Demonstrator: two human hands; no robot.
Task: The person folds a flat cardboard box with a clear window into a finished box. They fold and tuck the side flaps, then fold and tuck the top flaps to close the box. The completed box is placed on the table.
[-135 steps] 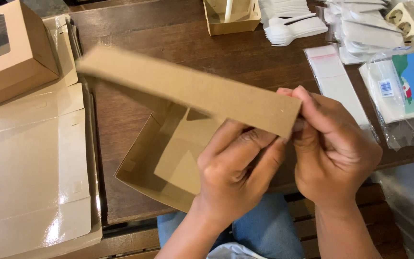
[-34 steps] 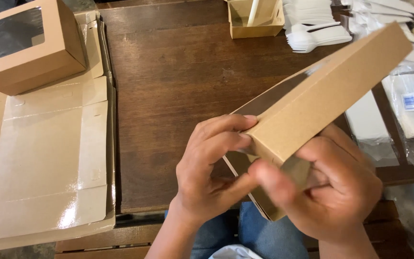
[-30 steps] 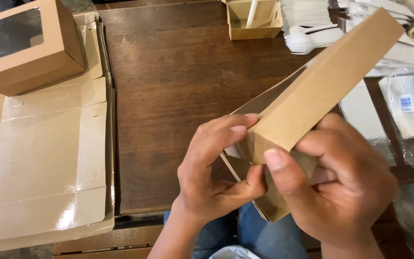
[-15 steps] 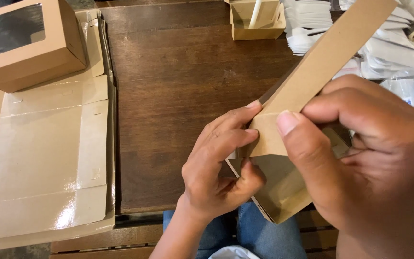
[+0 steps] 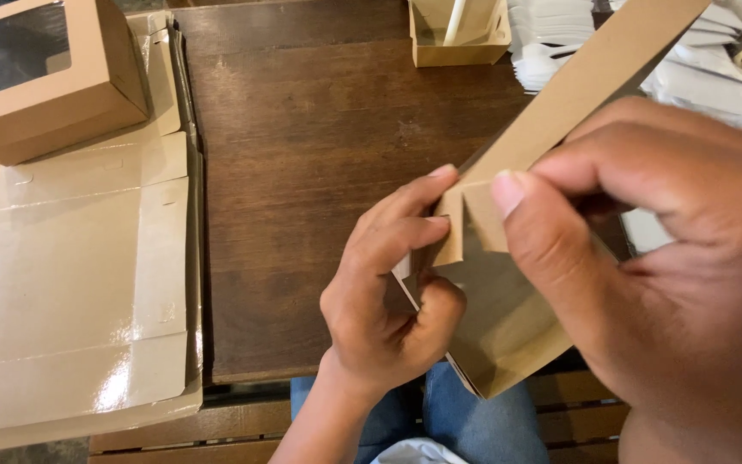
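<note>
Head view: both hands' fingers pinch the cardboard box above bare table.

Looks like a small food-packing workspace: dark wooden bench, stack of flat unfolded cartons, finished window box, piles of wrapped white plastic cutlery at the back.

A dark wooden table stands above a slatted wooden bench.
</note>
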